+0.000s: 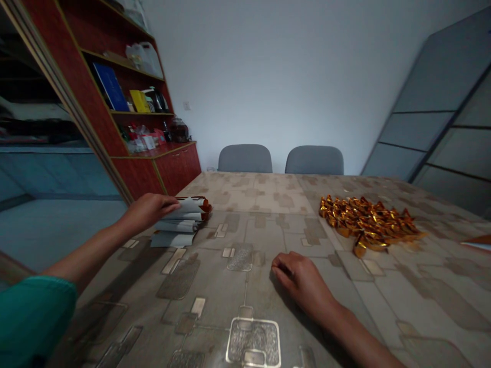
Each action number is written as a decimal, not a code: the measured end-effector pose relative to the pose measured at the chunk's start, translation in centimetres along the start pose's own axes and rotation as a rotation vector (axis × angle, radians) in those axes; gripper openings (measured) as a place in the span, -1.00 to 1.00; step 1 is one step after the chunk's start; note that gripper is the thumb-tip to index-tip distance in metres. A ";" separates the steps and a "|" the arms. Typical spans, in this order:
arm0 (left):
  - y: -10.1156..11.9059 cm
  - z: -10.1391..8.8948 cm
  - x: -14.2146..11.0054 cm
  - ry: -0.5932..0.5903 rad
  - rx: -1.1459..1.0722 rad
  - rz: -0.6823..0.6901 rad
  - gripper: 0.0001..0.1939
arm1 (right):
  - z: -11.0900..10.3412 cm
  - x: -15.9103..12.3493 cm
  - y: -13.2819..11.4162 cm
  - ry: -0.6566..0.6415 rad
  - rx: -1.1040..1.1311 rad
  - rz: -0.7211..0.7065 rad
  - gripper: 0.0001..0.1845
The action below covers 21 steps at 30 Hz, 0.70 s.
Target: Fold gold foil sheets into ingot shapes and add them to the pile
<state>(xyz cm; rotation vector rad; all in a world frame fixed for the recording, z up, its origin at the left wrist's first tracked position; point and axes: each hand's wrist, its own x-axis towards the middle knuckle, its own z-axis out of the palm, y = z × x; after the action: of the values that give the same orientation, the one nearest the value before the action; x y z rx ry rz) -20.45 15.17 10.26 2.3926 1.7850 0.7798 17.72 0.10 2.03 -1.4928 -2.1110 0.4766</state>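
Observation:
My left hand [148,210] reaches out to a stack of foil sheets [180,221], white side up with copper-red edges, at the table's left edge. Its fingers are closed on the top sheet and lift its corner. My right hand [301,280] rests on the patterned table [245,286] near the middle front, fingers curled loosely with nothing seen in them. A heap of several folded gold-foil pieces [366,221] lies to the right, beyond my right hand and apart from it.
Two grey chairs [245,158] [314,160] stand at the far side. A red-brown shelf cabinet [126,102] with books and jars stands at the left. Grey panels [441,112] lean on the right wall. A sheet's corner [477,243] shows at the right edge.

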 end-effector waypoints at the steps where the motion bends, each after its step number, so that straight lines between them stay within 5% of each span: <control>1: 0.1 -0.1 0.1 -0.013 0.024 0.013 -0.72 | 0.0 0.0 -0.1 -0.006 -0.004 0.001 -0.80; 5: 0.4 0.0 0.2 -0.018 0.136 0.002 -0.65 | -0.2 -0.1 -0.4 -0.020 -0.013 0.000 -0.80; 16: 4.1 0.1 -0.8 0.218 0.382 -0.204 -0.48 | -0.4 0.3 0.1 0.041 -0.133 0.131 -0.80; 21: 5.1 0.4 -1.0 0.200 0.414 -0.218 -0.56 | -3.9 0.6 2.8 0.220 -0.341 0.345 -0.82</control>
<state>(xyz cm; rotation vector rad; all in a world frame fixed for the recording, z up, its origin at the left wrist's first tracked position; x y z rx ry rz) -15.97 12.67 11.27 2.3481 2.4509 0.7011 21.96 1.58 3.73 -2.0166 -1.8323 0.0611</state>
